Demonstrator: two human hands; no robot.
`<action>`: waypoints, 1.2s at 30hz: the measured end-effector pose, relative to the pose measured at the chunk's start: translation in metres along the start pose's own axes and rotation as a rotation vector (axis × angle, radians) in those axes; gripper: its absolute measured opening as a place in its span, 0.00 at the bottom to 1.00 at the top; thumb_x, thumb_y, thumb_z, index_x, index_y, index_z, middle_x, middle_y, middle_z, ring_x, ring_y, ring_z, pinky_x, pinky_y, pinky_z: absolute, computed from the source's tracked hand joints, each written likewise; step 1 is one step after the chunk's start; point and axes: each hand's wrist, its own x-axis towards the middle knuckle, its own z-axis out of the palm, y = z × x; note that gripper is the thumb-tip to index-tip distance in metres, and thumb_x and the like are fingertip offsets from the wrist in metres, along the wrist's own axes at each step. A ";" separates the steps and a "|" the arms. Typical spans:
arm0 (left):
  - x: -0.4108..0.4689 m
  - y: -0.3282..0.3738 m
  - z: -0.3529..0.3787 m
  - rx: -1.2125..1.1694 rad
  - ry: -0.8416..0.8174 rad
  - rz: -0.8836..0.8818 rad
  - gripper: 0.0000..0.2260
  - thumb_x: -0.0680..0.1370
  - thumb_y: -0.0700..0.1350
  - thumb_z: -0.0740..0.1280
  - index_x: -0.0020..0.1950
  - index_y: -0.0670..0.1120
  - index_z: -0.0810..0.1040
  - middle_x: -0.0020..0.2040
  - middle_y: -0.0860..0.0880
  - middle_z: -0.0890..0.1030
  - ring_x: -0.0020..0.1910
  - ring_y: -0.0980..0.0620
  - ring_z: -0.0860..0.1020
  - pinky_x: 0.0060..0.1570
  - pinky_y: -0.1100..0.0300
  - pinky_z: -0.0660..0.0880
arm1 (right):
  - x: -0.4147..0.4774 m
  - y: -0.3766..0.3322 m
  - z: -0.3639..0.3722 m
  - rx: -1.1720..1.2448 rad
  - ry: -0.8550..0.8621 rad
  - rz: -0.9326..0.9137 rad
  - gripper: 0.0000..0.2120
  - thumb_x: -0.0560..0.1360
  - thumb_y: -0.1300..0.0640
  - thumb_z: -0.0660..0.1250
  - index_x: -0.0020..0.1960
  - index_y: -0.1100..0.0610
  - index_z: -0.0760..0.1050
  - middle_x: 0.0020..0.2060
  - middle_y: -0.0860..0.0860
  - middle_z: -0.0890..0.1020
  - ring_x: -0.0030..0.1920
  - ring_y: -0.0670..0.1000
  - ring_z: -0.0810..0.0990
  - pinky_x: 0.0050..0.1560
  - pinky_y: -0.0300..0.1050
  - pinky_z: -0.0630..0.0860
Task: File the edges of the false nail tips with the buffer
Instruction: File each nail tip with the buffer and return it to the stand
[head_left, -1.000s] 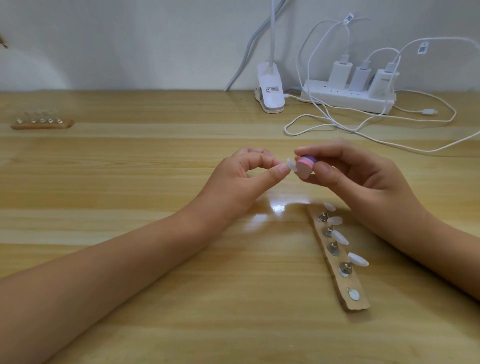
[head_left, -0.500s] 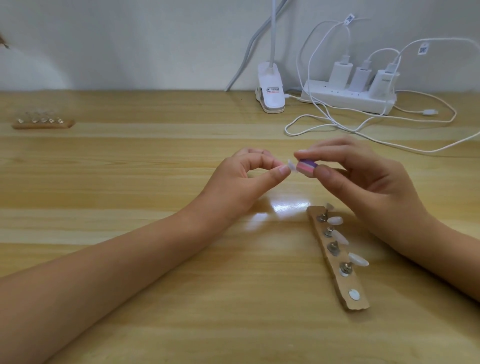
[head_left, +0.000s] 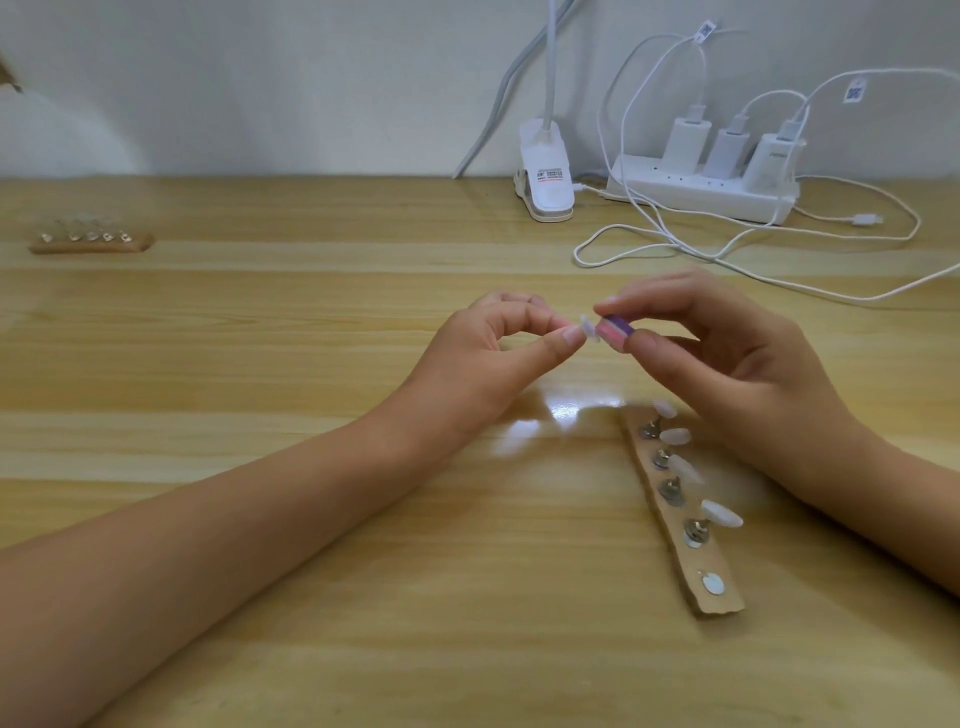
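Nail tip (head_left: 744, 328) pinched in left hand (head_left: 485, 358) fingers, touching buffer (head_left: 770, 332) pinched by right hand (head_left: 727, 364) fingers.

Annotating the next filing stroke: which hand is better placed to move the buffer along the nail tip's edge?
Right. The right hand pinches the small pink-and-purple buffer block, whose end sits against the translucent white false nail tip. The left hand is occupied pinching that tip.

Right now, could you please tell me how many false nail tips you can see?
5: one nail tip pinched by the left hand at the buffer; four tips on stands along the cardboard strip. The far-left holder may carry more, too blurred to tell.
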 end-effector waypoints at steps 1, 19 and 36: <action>0.000 0.000 0.000 0.003 -0.002 0.000 0.05 0.75 0.48 0.71 0.46 0.47 0.84 0.53 0.55 0.76 0.56 0.62 0.75 0.55 0.73 0.66 | 0.000 0.001 0.000 0.000 0.001 0.023 0.07 0.79 0.58 0.67 0.57 0.53 0.79 0.54 0.53 0.80 0.58 0.49 0.79 0.58 0.42 0.78; -0.001 0.001 0.000 0.005 -0.007 0.015 0.05 0.75 0.48 0.71 0.45 0.48 0.84 0.52 0.55 0.75 0.53 0.61 0.74 0.58 0.66 0.67 | 0.000 0.001 0.001 -0.104 -0.037 -0.086 0.09 0.77 0.57 0.67 0.57 0.54 0.78 0.54 0.52 0.77 0.57 0.51 0.78 0.60 0.42 0.76; 0.000 -0.002 -0.001 -0.008 -0.003 0.007 0.06 0.76 0.48 0.71 0.46 0.46 0.84 0.53 0.55 0.76 0.55 0.60 0.75 0.58 0.66 0.67 | 0.001 0.000 0.000 0.023 -0.022 0.039 0.07 0.78 0.57 0.68 0.55 0.54 0.79 0.53 0.52 0.79 0.56 0.51 0.79 0.57 0.40 0.77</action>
